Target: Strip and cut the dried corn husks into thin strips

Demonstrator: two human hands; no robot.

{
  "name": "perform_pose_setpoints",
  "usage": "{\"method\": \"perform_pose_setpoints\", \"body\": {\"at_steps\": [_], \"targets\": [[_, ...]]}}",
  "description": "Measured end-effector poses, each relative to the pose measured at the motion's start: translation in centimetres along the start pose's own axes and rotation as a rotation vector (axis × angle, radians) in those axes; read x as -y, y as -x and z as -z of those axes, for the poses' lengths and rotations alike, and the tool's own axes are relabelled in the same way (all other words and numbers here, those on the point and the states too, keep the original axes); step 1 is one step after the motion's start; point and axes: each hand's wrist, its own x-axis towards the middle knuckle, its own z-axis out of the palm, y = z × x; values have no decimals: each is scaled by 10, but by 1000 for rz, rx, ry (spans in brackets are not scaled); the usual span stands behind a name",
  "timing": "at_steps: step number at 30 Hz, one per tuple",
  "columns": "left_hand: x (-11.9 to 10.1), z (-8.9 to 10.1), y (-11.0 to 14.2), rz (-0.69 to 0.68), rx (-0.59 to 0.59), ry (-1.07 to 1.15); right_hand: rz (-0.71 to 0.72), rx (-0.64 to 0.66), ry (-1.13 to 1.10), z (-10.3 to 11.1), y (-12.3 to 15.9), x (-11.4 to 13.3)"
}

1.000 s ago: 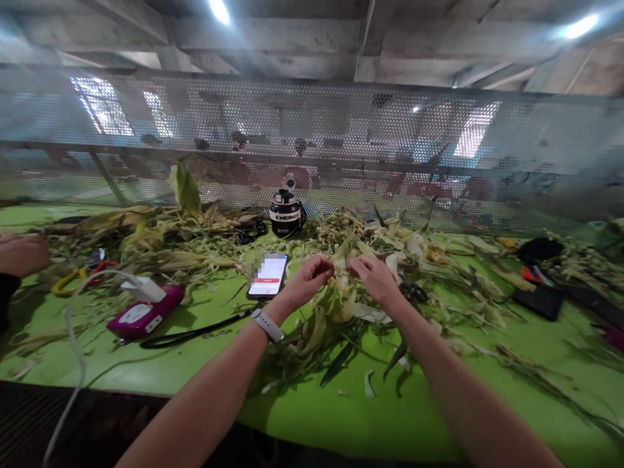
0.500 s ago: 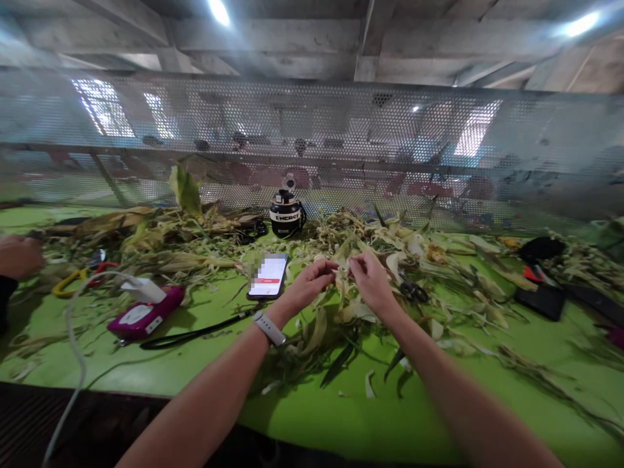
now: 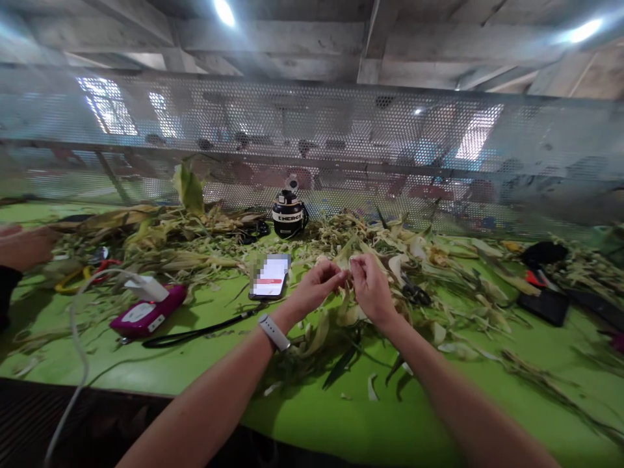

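My left hand (image 3: 319, 286) has its thumb and fingertips pressed together just above the heap of plant scraps. Close beside it, my right hand (image 3: 373, 286) is pinched too, its fingertips near those of the left. Whatever lies between the fingers is too small to make out. Below and behind both hands spreads a heap of pale green and yellowish leaves (image 3: 351, 312), like husks. Black-handled scissors (image 3: 414, 294) lie among the leaves right of my right hand. A phone (image 3: 270, 276) with a lit screen rests left of my left hand.
Behind the phone stands a black bottle (image 3: 287, 224). A magenta power strip (image 3: 149, 312) with a white charger and cable (image 3: 73, 325) sits at left, near yellow-and-red scissors (image 3: 73, 281). Another person's hand (image 3: 24, 247) is at the left edge. A perforated metal screen (image 3: 316, 130) closes the back.
My two hands have come slightly closer together, both still pinched. At the left edge, the other person's hand has moved further into view. The view has shifted a little.
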Motion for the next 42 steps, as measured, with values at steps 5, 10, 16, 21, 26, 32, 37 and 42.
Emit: {"method": "perform_pose_setpoints", "body": {"at_steps": [5, 10, 16, 21, 26, 32, 37, 42], "targets": [[-2, -4, 3, -13, -13, 129, -39, -33, -66, -1, 1, 2], [2, 1, 2, -37, -16, 225, -90, -8, -150, 0, 1, 3], [1, 4, 2, 58, 48, 323, -29, -55, -58, 1, 0, 3], [-4, 10, 3, 154, 128, 267, -73, -18, -45, 4, -1, 4], [-7, 18, 3, 181, 175, 222, -114, -10, -94, 8, -2, 12], [-10, 13, 6, 206, 138, 276, -117, 3, -166, 8, 0, 12], [-5, 6, 6, 183, 148, 345, -127, 38, -216, 4, 3, 9], [-2, 10, 4, 194, 147, 323, -98, -29, -69, 6, 0, 8]]}}
